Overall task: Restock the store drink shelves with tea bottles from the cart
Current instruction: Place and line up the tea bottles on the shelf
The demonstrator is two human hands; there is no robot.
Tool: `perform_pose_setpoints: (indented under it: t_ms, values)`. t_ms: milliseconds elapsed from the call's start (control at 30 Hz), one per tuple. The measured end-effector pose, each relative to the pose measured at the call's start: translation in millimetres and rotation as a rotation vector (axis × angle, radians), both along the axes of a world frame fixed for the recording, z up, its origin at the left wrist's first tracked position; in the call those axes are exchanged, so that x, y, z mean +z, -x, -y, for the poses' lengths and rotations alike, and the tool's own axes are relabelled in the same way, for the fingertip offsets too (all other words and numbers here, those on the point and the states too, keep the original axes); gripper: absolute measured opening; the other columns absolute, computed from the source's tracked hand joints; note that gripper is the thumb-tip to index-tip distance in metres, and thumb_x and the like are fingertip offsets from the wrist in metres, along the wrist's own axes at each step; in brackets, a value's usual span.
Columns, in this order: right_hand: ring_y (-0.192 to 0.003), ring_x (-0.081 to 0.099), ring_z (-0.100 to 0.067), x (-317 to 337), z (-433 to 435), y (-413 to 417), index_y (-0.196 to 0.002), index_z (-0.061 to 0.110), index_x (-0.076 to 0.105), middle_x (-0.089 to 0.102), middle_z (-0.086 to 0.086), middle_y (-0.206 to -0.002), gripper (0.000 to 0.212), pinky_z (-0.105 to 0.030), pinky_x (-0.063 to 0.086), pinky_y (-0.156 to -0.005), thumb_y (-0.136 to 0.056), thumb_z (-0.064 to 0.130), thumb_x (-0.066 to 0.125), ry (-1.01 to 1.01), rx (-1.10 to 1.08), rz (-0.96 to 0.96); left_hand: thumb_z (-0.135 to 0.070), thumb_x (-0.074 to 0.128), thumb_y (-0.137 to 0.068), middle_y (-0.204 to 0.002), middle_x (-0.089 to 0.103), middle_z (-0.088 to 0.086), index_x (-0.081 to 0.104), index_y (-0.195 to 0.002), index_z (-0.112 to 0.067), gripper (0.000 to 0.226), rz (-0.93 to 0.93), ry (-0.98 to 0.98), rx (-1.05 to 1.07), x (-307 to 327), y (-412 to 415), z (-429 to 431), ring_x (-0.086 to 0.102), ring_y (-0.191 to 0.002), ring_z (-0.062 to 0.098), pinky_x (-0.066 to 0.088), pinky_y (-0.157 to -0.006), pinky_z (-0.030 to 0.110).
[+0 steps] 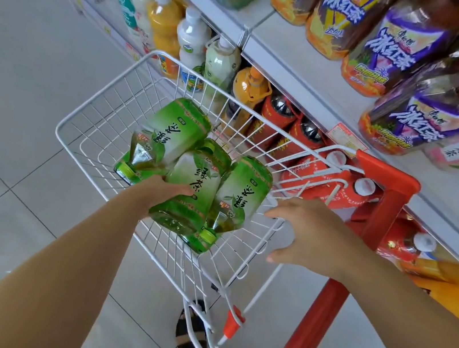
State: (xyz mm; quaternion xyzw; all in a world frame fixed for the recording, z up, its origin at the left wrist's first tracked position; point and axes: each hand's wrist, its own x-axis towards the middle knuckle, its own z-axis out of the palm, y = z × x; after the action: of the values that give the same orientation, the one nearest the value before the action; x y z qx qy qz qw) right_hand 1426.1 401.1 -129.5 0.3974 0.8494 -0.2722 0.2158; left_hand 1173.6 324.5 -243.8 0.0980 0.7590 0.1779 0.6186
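1. The cart basket [133,89] holds three green tea bottles, all lying on their sides and packed flank to flank.
2. The left green tea bottle [165,136] lies with its green cap toward us and its base at the far wall.
3. The left hand [158,197] is clamped on the middle green tea bottle [192,189]. Its fingers curl over the label from the bottle's left flank. The thumb is hidden beneath.
4. The middle bottle lies reversed, with its cap away from us and its base nearest the wrist. We judge that its long axis runs roughly in line with the left forearm, so a lift will bring it out base-first.
5. The right green tea bottle [240,193] touches the middle one, cap toward us.
6. The right hand [309,234] is over the basket's right rim, just beside the right bottle. Its fingers are spread apart and hold nothing. We cannot tell whether it touches the wire.
7. The drink shelf [299,64] stands to the right of the cart and carries iced tea bottles [392,49].
8. Each green tea bottle shows clear plastic, a green wrap label and pale green liquid.
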Motion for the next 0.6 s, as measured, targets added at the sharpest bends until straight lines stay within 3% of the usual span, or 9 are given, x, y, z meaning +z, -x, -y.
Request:
perform_pose_setpoints:
  t_ms: [67, 167, 267, 433, 500, 600]
  values:
    - [-0.119, 0.047, -0.021, 0, 0, 0, -0.13, 0.033, 0.054, 0.054, 0.004, -0.131, 0.073, -0.033, 0.04, -0.1, -0.063, 0.051, 0.078, -0.004, -0.008, -0.019, -0.022, 0.077, -0.075, -0.093, 0.069, 0.015, 0.057, -0.111, -0.008, 0.044, 0.052, -0.044, 0.051, 11, -4, 0, 0.069, -0.078, 0.03, 0.059, -0.069, 0.04]
    - [-0.12, 0.048, -0.018, 0, -2, -1, -0.128, 0.032, 0.055, 0.054, 0.006, -0.131, 0.069, -0.03, 0.04, -0.098, -0.065, 0.049, 0.078, 0.013, -0.039, -0.054, -0.022, 0.076, -0.075, -0.104, 0.064, 0.015, 0.045, -0.127, -0.009, 0.062, 0.013, -0.131, 0.081, 22, -15, 1, 0.067, -0.085, 0.034, 0.058, -0.071, 0.042]
    - [-0.12, 0.051, -0.013, -2, -8, -1, -0.124, 0.029, 0.059, 0.056, 0.006, -0.131, 0.065, -0.028, 0.042, -0.098, -0.065, 0.045, 0.08, 0.038, -0.09, -0.107, -0.022, 0.08, -0.071, -0.12, 0.056, 0.014, 0.031, -0.14, -0.028, 0.084, -0.018, -0.254, 0.164, 43, -28, 4, 0.065, -0.092, 0.036, 0.056, -0.079, 0.05]
    - [-0.115, 0.057, -0.013, 13, -16, 4, -0.12, 0.02, 0.062, 0.063, 0.002, -0.123, 0.047, -0.035, 0.044, -0.1, -0.077, 0.034, 0.075, 0.133, -0.275, -0.243, -0.014, 0.079, -0.072, -0.111, 0.061, 0.003, 0.035, -0.136, -0.034, 0.08, 0.062, -0.496, 0.204, 113, -54, 9, 0.071, -0.078, 0.018, 0.059, -0.067, 0.036]
    - [-0.105, 0.062, -0.012, 38, -18, -3, -0.123, 0.017, 0.06, 0.066, 0.001, -0.114, 0.045, -0.036, 0.048, -0.095, -0.08, 0.027, 0.072, 0.291, -0.551, -0.409, -0.016, 0.08, -0.071, -0.112, 0.064, 0.002, 0.037, -0.136, -0.036, 0.081, 0.079, -0.589, 0.177, 149, -65, 10, 0.071, -0.085, 0.017, 0.059, -0.075, 0.038]
    - [-0.109, 0.062, -0.02, 84, -10, -24, -0.129, 0.024, 0.051, 0.064, -0.004, -0.119, 0.059, -0.042, 0.05, -0.091, -0.075, 0.037, 0.071, 0.732, -0.911, -0.601, -0.01, 0.076, -0.075, -0.103, 0.07, -0.001, 0.04, -0.128, -0.039, 0.071, 0.156, -0.723, 0.151, 197, -89, 8, 0.071, -0.086, 0.015, 0.058, -0.071, 0.03]
